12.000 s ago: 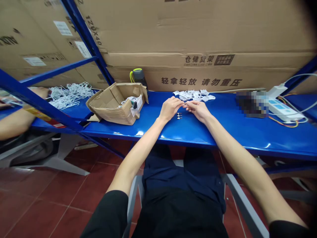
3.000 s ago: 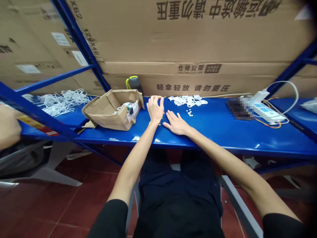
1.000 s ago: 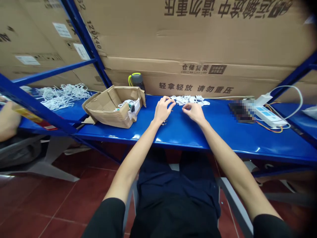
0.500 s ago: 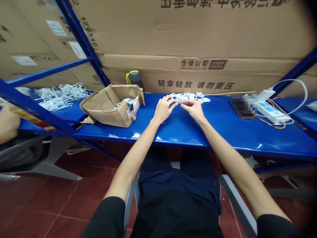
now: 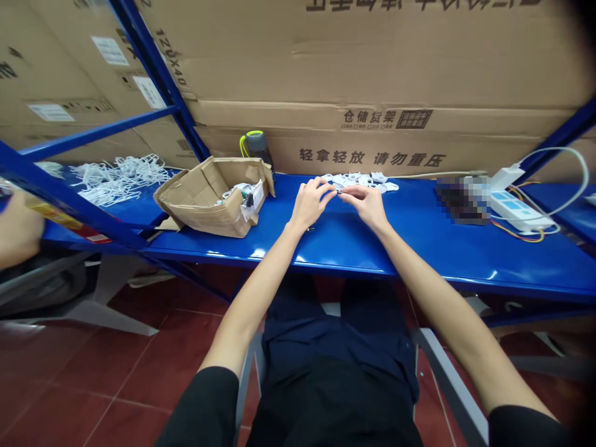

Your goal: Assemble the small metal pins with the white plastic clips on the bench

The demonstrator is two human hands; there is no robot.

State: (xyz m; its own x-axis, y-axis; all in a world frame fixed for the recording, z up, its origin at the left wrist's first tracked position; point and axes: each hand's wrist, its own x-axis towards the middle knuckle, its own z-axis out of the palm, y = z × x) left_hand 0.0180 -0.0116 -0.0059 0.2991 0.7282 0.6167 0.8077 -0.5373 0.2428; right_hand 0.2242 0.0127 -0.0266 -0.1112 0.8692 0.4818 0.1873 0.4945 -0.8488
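Over the blue tabletop [image 5: 344, 239], my left hand [image 5: 311, 203] and my right hand [image 5: 367, 205] meet fingertip to fingertip. Both are closed in a pinch around a small dark object [image 5: 339, 192], too tiny and too covered by fingers to name. Just behind the fingers lies a cluster of small white parts [image 5: 365, 180], some with ring-shaped ends. Below my left wrist a little metallic piece [image 5: 311, 230] rests on the table.
An open cardboard box [image 5: 209, 211] with small parts stands at left, a dark bottle [image 5: 257, 146] behind it. White cords [image 5: 123, 180] lie farther left, near a co-worker's arm [image 5: 21, 230]. A power strip [image 5: 521, 211] with cables is at right.
The view has shifted slightly, so everything sits a little farther right. My hands keep their pinch at the same place over the table.
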